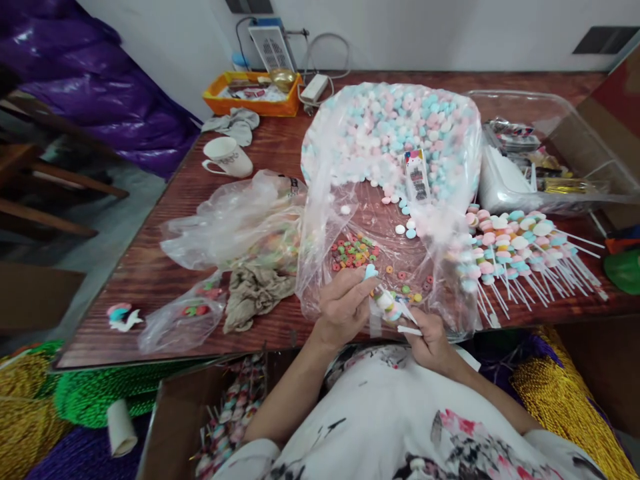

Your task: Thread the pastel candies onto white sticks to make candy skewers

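My left hand (pixel 345 303) pinches a small light blue candy-like disc (pixel 370 271) between thumb and fingertips. Close beside it, my right hand (pixel 431 338) is closed around white sticks strung with pastel discs (pixel 387 303); how many sticks is hard to tell. Both hands are over the near edge of a clear plastic bag (pixel 320 280), spread open on the table. Its far part holds a heap of pink, white and blue discs (pixel 390 120). Small coloured rings (pixel 355 253) lie on the plastic just beyond my left hand.
Finished-looking sticks of discs (pixel 525 250) are piled at right, below a clear plastic bin (pixel 550 100). On the left are a white mug (pixel 227 157), a plastic bag (pixel 235 220) and a crumpled cloth (pixel 255 297). An orange tray (pixel 253 100) stands by the wall.
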`<state>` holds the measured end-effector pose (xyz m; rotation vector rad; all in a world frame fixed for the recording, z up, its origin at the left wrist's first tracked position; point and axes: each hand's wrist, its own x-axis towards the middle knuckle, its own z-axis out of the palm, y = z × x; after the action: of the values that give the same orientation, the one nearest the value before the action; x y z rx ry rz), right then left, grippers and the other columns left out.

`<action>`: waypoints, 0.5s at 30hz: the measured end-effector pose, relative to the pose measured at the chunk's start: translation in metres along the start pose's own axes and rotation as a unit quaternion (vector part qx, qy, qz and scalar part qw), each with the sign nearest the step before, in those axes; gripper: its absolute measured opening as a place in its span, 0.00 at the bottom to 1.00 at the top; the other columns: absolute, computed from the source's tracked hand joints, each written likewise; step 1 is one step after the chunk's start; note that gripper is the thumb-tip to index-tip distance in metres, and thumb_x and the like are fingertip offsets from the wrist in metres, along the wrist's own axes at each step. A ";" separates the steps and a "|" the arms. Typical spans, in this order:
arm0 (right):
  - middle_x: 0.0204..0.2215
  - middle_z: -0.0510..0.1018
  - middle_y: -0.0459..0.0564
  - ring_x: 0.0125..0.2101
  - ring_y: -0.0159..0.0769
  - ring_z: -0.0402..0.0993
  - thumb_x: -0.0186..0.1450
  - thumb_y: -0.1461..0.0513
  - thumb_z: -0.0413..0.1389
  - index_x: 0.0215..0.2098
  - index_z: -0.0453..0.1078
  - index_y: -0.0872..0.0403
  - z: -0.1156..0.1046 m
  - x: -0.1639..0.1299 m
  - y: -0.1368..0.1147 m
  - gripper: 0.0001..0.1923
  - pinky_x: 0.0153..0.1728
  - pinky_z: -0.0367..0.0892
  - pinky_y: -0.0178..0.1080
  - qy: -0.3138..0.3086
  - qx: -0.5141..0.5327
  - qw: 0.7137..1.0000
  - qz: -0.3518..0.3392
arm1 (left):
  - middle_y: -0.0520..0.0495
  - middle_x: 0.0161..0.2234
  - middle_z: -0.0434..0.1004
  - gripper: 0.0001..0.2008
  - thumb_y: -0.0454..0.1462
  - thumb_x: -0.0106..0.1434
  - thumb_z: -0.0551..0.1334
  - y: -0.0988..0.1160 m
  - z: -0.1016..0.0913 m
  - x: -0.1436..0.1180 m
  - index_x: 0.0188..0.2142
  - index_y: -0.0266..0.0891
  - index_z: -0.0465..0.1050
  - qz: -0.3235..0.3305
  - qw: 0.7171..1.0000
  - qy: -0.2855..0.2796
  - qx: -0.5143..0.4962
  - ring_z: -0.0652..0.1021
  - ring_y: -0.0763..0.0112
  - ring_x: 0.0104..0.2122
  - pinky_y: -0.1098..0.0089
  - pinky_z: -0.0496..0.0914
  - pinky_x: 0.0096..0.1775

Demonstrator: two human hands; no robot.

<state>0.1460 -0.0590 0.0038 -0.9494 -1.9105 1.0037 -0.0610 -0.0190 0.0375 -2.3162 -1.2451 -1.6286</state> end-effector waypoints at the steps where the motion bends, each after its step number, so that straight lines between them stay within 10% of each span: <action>1: 0.22 0.70 0.44 0.21 0.30 0.64 0.68 0.64 0.47 0.44 0.72 0.54 0.001 0.000 0.000 0.12 0.26 0.62 0.32 0.000 0.005 1.000 -0.001 | 0.46 0.37 0.80 0.17 0.25 0.58 0.62 0.001 0.001 0.001 0.44 0.43 0.77 -0.013 1.000 0.001 -0.014 0.80 0.69 0.37 0.68 0.75 0.42; 9: 0.20 0.66 0.42 0.20 0.29 0.60 0.71 0.59 0.46 0.40 0.72 0.53 0.003 0.001 0.004 0.13 0.25 0.61 0.34 0.053 0.058 0.994 0.075 | 0.49 0.39 0.76 0.21 0.35 0.57 0.69 0.005 0.012 0.002 0.52 0.44 0.73 -0.341 0.906 0.074 -0.239 0.78 0.72 0.36 0.71 0.74 0.41; 15: 0.21 0.67 0.42 0.22 0.30 0.62 0.70 0.62 0.48 0.39 0.70 0.53 0.005 -0.001 0.009 0.09 0.27 0.60 0.34 0.050 0.071 0.992 0.089 | 0.45 0.45 0.78 0.14 0.34 0.57 0.69 -0.005 0.014 -0.003 0.44 0.43 0.79 -0.331 0.903 0.034 -0.271 0.78 0.66 0.47 0.67 0.74 0.48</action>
<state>0.1443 -0.0578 -0.0062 -1.0802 -1.6702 1.1569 -0.0535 -0.0103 0.0270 -2.1713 -1.9108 -2.5230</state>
